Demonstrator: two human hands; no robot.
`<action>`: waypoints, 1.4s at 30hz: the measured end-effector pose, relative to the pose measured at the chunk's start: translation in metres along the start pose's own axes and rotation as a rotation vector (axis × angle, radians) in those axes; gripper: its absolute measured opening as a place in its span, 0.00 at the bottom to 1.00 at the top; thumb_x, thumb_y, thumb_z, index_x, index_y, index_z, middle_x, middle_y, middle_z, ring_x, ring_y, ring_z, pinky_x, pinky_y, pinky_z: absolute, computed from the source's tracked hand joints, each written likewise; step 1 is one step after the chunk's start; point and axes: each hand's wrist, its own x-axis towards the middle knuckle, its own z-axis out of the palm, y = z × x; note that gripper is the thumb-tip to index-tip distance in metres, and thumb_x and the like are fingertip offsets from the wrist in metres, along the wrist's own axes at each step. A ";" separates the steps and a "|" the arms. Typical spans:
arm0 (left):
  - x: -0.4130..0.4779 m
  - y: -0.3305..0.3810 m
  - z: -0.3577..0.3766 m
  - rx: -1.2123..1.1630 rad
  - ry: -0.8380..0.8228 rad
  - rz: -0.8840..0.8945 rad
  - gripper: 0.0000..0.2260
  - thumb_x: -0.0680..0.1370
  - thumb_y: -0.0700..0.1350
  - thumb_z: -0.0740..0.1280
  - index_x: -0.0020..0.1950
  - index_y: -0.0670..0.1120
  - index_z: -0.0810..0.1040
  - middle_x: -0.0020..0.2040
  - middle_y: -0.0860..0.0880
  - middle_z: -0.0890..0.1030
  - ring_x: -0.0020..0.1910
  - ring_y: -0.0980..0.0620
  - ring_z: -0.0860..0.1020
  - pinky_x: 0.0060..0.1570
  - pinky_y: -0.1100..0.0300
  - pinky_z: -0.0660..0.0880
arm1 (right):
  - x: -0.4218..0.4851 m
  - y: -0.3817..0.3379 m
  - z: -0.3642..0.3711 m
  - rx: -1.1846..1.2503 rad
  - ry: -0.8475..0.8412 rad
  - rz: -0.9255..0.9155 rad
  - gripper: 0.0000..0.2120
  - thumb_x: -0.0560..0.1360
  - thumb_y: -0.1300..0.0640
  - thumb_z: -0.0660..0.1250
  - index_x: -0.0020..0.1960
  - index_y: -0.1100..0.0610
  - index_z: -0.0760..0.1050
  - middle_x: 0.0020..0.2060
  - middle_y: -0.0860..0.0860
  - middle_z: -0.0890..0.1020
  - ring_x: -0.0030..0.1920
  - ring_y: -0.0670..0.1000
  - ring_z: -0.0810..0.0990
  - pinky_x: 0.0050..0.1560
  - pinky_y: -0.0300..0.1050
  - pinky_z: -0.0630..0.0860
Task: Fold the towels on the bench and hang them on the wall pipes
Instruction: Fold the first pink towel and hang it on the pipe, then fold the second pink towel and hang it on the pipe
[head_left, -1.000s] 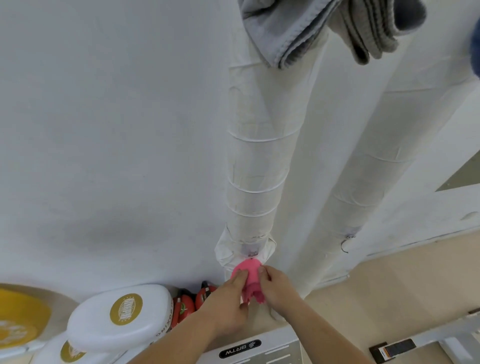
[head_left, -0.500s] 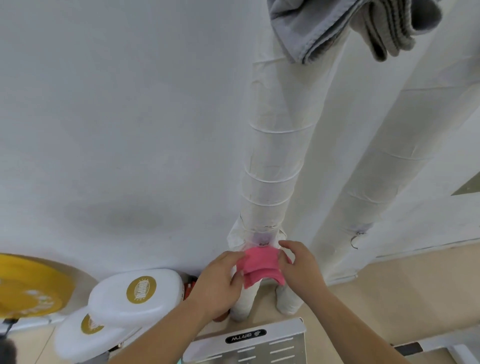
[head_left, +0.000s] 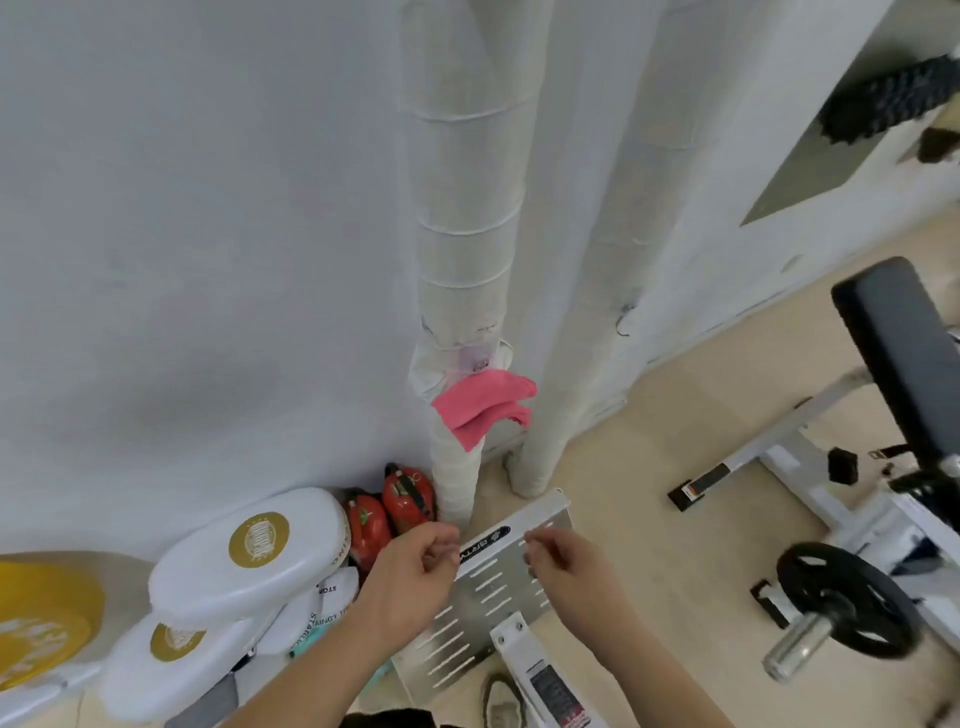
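A folded pink towel (head_left: 480, 408) hangs low on the left wrapped white wall pipe (head_left: 462, 223), just under a torn bit of wrapping. A second white pipe (head_left: 587, 249) runs beside it on the right. My left hand (head_left: 415, 566) and my right hand (head_left: 563, 564) are both below the towel, well apart from it, with fingers loosely curled and nothing held. The black padded bench (head_left: 904, 353) stands at the right; no towel shows on it.
White boxing pads with gold logos (head_left: 249, 556) and a yellow pad (head_left: 41, 618) lie at lower left by the wall. Two red kettlebell-like items (head_left: 395, 504) sit beside the pipe base. A slotted metal foot plate (head_left: 493, 587) is under my hands. A black weight plate (head_left: 841, 603) sits at lower right.
Both hands have let go of the pink towel and dropped away from it; it now hangs on the pipe by itself. The view has tilted down, so the grey towels higher up are out of frame.
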 end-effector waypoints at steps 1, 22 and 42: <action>-0.010 -0.008 0.000 0.013 -0.042 0.015 0.11 0.80 0.43 0.68 0.55 0.60 0.79 0.49 0.57 0.84 0.47 0.61 0.83 0.50 0.70 0.77 | -0.016 0.008 0.010 0.008 0.001 0.027 0.07 0.81 0.52 0.65 0.51 0.43 0.81 0.43 0.46 0.86 0.46 0.46 0.84 0.47 0.37 0.78; -0.320 -0.091 0.167 0.181 -0.664 0.185 0.09 0.77 0.39 0.69 0.47 0.55 0.82 0.43 0.56 0.85 0.45 0.54 0.84 0.51 0.60 0.79 | -0.456 0.212 0.056 0.327 0.580 0.397 0.07 0.81 0.55 0.66 0.54 0.45 0.79 0.48 0.42 0.85 0.49 0.38 0.81 0.49 0.31 0.75; -0.401 -0.046 0.418 0.572 -0.773 0.416 0.19 0.81 0.49 0.66 0.72 0.50 0.73 0.67 0.52 0.79 0.63 0.52 0.77 0.65 0.57 0.73 | -0.570 0.376 -0.055 0.461 0.656 0.528 0.07 0.81 0.53 0.65 0.51 0.41 0.77 0.45 0.47 0.86 0.49 0.50 0.85 0.53 0.48 0.81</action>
